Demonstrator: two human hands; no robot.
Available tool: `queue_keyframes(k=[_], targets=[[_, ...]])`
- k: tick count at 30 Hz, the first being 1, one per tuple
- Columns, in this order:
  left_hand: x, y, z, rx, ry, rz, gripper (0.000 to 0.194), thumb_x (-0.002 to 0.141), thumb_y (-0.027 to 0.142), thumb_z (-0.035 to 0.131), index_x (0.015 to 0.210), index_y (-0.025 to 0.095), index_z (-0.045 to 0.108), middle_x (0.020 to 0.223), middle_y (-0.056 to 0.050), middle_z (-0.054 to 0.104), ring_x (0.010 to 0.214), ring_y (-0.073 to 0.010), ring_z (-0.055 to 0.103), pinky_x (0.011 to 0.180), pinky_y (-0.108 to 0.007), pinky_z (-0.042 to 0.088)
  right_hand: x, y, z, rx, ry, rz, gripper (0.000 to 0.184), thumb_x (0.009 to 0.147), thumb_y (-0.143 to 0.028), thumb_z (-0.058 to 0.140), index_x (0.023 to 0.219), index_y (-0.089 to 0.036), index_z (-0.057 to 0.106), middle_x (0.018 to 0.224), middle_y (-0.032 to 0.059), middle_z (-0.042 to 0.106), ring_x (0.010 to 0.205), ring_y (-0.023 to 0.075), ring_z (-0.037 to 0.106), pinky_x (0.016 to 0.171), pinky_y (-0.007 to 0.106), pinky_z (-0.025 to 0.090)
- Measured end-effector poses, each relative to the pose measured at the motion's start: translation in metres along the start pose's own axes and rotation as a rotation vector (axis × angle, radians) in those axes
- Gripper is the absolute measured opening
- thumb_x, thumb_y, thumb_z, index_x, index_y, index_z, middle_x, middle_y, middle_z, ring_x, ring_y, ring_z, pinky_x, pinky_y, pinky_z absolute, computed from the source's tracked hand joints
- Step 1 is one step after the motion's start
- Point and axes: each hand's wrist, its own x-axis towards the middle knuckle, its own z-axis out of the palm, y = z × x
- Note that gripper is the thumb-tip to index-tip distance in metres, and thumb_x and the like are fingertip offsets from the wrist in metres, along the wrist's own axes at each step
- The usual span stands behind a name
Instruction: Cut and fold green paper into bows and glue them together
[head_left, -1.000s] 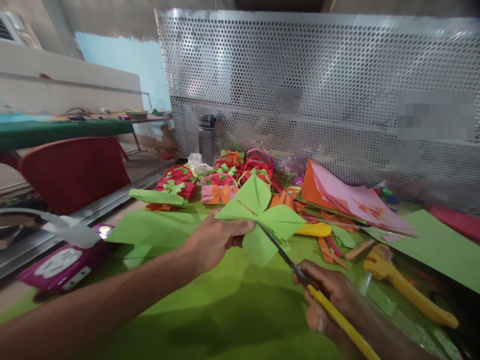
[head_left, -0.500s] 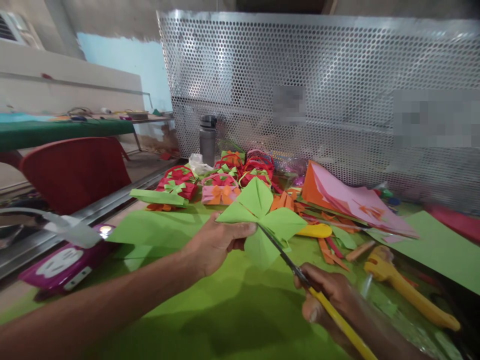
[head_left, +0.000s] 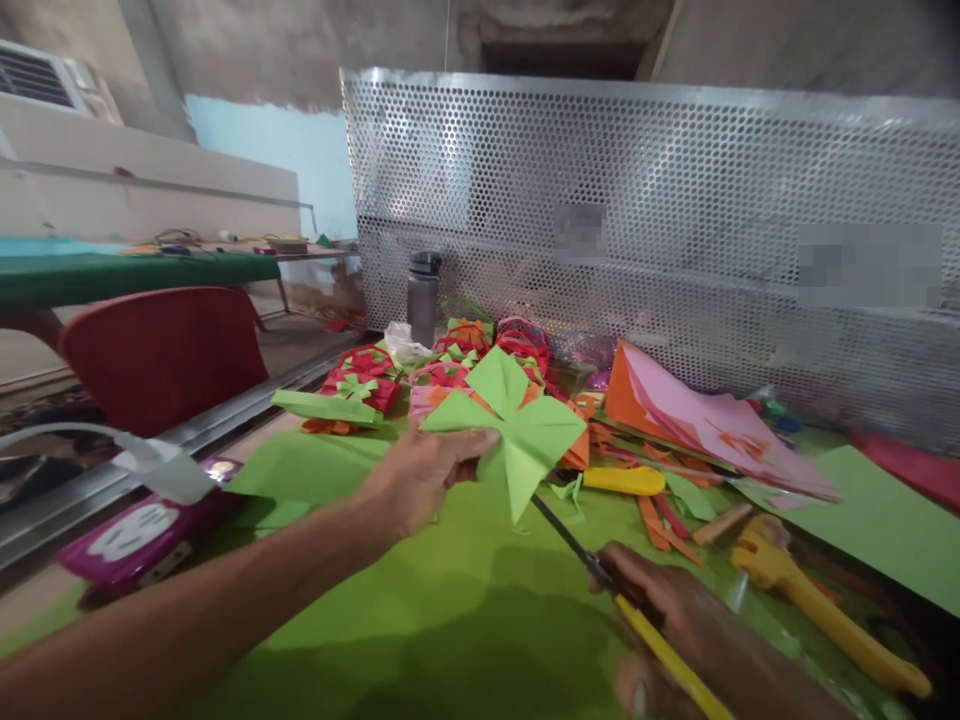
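Where the left hand [head_left: 412,482] grips: thumb and fingers pinch the left side of a four-petalled green paper shape [head_left: 517,430] close to its middle.
Green paper shape: held up over the green table surface [head_left: 360,600], in front of the small paper bags [head_left: 360,388], one petal pointing down.
Right hand [head_left: 675,595]: wrapped around the yellow handle of the scissors [head_left: 566,535].
Scissors: dark blades slant up and left, the tip just beside the lower petal; whether they touch cannot be told.
Right side: a yellow glue gun [head_left: 825,605] lies near the right hand; pink sheets [head_left: 697,410] lie farther back.
Left side: a purple box [head_left: 135,545] with a white plug [head_left: 169,474].
Behind the bags: a grey bottle [head_left: 423,305] stands upright before a perforated metal panel [head_left: 660,190].
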Motion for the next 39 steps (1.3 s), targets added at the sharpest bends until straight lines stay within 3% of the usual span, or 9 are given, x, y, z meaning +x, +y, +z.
queue_keyframes(k=[4,7,12,15,18,22,27,31,39], targets=[[0.007,0.010,-0.005,0.016,0.061,0.074,0.012,0.063,0.018,0.074,0.068,0.009,0.068,0.067,-0.006,0.068,0.064,-0.0171,0.063,0.064,-0.029,0.052,0.001,-0.004,0.001,-0.176,-0.015,0.054,0.026,0.065,-0.029,0.070,0.088,-0.023,0.061,0.071,0.0005,0.067,0.061,0.0176,0.059,0.057,0.024,0.043],[0.007,0.009,-0.006,0.004,0.042,0.089,0.011,0.067,0.019,0.071,0.072,0.009,0.069,0.069,-0.007,0.070,0.064,-0.0168,0.064,0.063,-0.028,0.054,0.002,0.001,0.011,-0.277,-0.051,0.046,0.041,0.065,-0.018,0.065,0.106,-0.021,0.062,0.093,0.0073,0.071,0.082,0.0242,0.065,0.075,0.031,0.048],[-0.002,-0.005,0.001,0.013,-0.062,0.021,0.012,0.071,0.020,0.069,0.079,0.010,0.070,0.079,-0.009,0.072,0.064,-0.0167,0.065,0.058,-0.025,0.054,0.003,0.009,0.023,-0.334,-0.120,-0.065,0.064,0.062,-0.008,0.054,0.125,-0.020,0.055,0.126,0.0118,0.059,0.118,0.0284,0.050,0.098,0.041,0.039],[-0.007,-0.014,0.007,-0.005,-0.141,0.013,0.019,0.073,0.024,0.070,0.084,0.009,0.070,0.085,-0.011,0.072,0.073,-0.0198,0.067,0.066,-0.029,0.055,0.004,0.002,0.017,-0.307,-0.142,-0.097,0.058,0.066,-0.011,0.057,0.123,-0.023,0.057,0.123,0.0115,0.060,0.115,0.0291,0.052,0.095,0.044,0.041],[-0.013,-0.019,0.013,-0.033,-0.163,-0.043,0.025,0.070,0.027,0.073,0.088,0.009,0.070,0.089,-0.012,0.072,0.081,-0.0236,0.067,0.072,-0.033,0.055,0.005,-0.010,0.007,-0.159,-0.058,-0.089,0.040,0.069,-0.022,0.066,0.109,-0.021,0.066,0.111,0.0116,0.065,0.103,0.0286,0.058,0.089,0.042,0.044],[-0.021,-0.026,0.022,-0.040,-0.211,-0.075,0.026,0.071,0.027,0.072,0.091,0.010,0.070,0.092,-0.012,0.072,0.085,-0.0255,0.067,0.074,-0.035,0.054,0.007,-0.021,0.002,0.417,0.118,-0.077,0.043,0.073,-0.045,0.066,0.104,-0.015,0.063,0.100,0.0112,0.068,0.093,0.0253,0.062,0.083,0.037,0.048],[-0.028,-0.040,0.032,-0.052,-0.251,-0.105,0.027,0.071,0.027,0.071,0.092,0.010,0.070,0.091,-0.012,0.072,0.080,-0.0257,0.067,0.069,-0.035,0.054,0.010,-0.031,0.007,0.909,0.077,-0.027,0.041,0.070,-0.048,0.070,0.093,-0.015,0.066,0.086,0.0081,0.071,0.082,0.0225,0.066,0.076,0.035,0.051],[-0.029,-0.048,0.035,-0.094,-0.214,-0.170,0.031,0.068,0.027,0.074,0.092,0.009,0.069,0.088,-0.013,0.072,0.073,-0.0234,0.067,0.062,-0.032,0.054,0.011,-0.032,0.011,0.903,0.142,0.034,0.029,0.072,-0.041,0.070,0.081,-0.014,0.069,0.076,0.0049,0.071,0.071,0.0196,0.065,0.072,0.033,0.051],[-0.031,-0.048,0.037,-0.133,-0.119,-0.229,0.028,0.063,0.022,0.077,0.086,0.009,0.069,0.080,-0.012,0.073,0.069,-0.0232,0.067,0.058,-0.032,0.055,0.010,-0.023,0.013,0.707,0.179,-0.076,0.017,0.081,-0.026,0.062,0.091,-0.015,0.070,0.088,0.0044,0.072,0.083,0.0201,0.065,0.079,0.033,0.051]])
